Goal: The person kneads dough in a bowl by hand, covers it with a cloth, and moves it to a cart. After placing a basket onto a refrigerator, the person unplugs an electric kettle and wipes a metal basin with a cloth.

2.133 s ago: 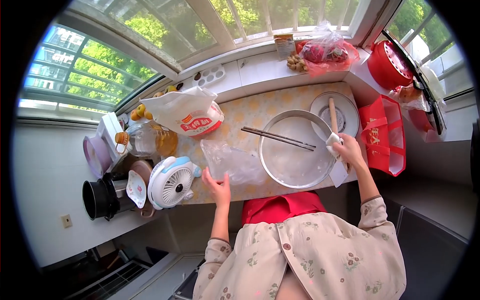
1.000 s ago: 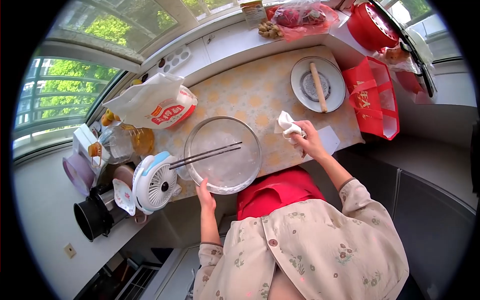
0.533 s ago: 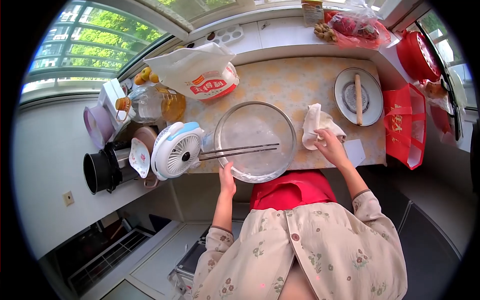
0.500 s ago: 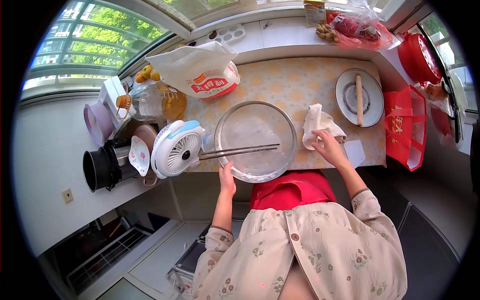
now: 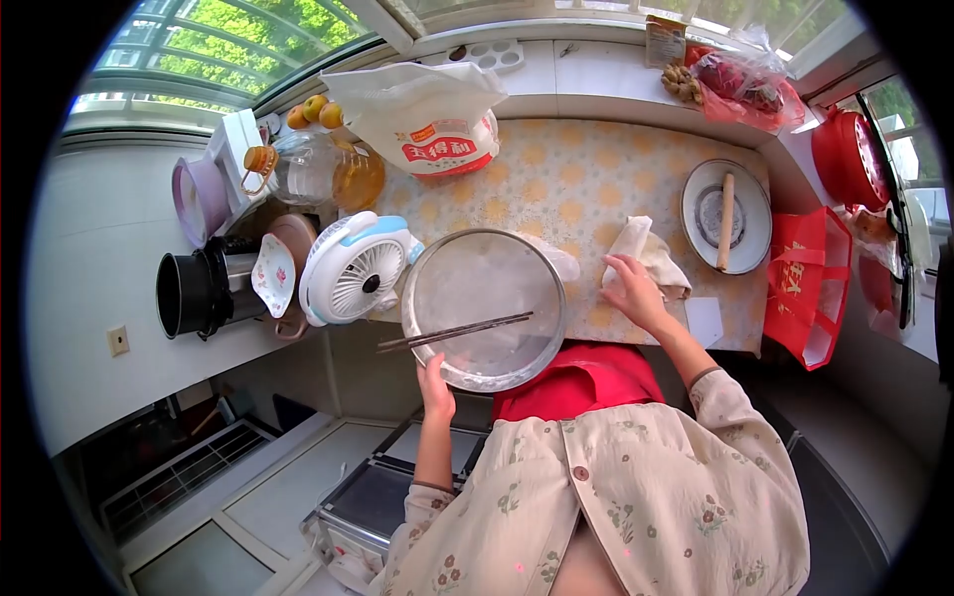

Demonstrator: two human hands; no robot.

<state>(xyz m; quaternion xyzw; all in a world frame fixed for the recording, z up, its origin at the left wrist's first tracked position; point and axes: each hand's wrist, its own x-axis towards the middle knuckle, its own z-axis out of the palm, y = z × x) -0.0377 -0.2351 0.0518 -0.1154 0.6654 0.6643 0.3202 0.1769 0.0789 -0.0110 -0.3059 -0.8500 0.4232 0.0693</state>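
Observation:
My left hand point(image 5: 435, 389) grips the near left rim of a large round metal basin point(image 5: 477, 377), whose floor has a whitish, floury look. Two dark chopsticks point(image 5: 477, 329) lie across the basin, their left ends sticking out past the rim above my fingers. The basin overlaps the table's front edge, close to the red apron point(image 5: 586, 382). To the right, my right hand point(image 5: 638, 294) rests at the near left side of a crumpled off-white cloth point(image 5: 651, 260), fingers apart and not wrapped round it. A pale, thin patch point(image 5: 554, 258) shows behind the basin; its kind is unclear.
Left of the basin stand a white-blue fan point(image 5: 360, 273), an oil bottle point(image 5: 313, 177) and a black pot point(image 5: 184, 295). A flour bag point(image 5: 427, 124) stands behind. At right are a plate point(image 5: 699, 233) with a rolling pin point(image 5: 726, 223), a white card point(image 5: 705, 321) and a red bag point(image 5: 807, 288).
The basin has moved left and towards me with my left hand and the chopsticks, uncovering the pale patch. My right hand stays by the cloth. The view has shifted slightly.

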